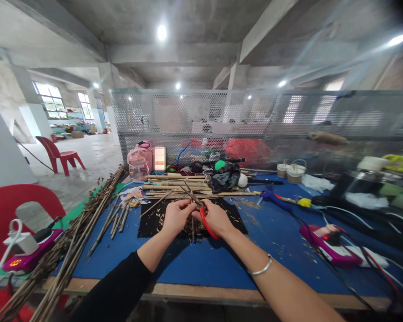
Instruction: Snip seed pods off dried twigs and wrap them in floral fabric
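Observation:
Over a black cloth (pixel 233 219) strewn with plant scraps, both my hands work close together. My right hand (pixel 216 218) is closed on scissors with red handles (pixel 205 222); their blades stand apart and point up and away to the left. A thin dry stem (pixel 193 229) is pinched in the fingers of my left hand (pixel 178 217), and its lower end hangs toward the cloth. The right fingertips are close to the same stem; whether they touch it is hard to see. Beyond the hands lie several bamboo sticks (pixel 174 183).
Long dried plant stalks (pixel 83 228) lie along the table's left side, beside short cut pieces (pixel 116 223). Purple power strips (pixel 342 250) with cables lie at right; another (pixel 33 255) is at far left. A mesh screen (pixel 195 116) closes the back. Red chairs (pixel 58 154) stand left.

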A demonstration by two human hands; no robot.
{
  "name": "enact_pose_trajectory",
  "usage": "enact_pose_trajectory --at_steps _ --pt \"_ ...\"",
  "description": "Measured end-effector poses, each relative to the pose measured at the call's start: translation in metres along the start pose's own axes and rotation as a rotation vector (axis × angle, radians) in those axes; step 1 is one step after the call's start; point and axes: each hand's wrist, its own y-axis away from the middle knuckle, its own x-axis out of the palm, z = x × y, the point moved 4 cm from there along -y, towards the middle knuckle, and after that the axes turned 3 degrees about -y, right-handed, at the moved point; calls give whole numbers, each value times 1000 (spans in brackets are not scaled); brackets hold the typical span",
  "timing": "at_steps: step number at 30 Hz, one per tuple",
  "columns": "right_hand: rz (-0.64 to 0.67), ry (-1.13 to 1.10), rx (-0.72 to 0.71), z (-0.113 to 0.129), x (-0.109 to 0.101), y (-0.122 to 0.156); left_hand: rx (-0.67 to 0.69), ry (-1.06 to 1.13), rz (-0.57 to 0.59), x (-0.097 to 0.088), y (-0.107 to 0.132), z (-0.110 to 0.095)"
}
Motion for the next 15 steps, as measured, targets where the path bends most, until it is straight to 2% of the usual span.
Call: enact_pose_trajectory --at_steps 9,15 --pt "0 -1 -8 -7 3 -4 -60 108 24 1 0 0" --pt "60 -33 -24 -10 4 -3 -112 190 27 3 -3 6"
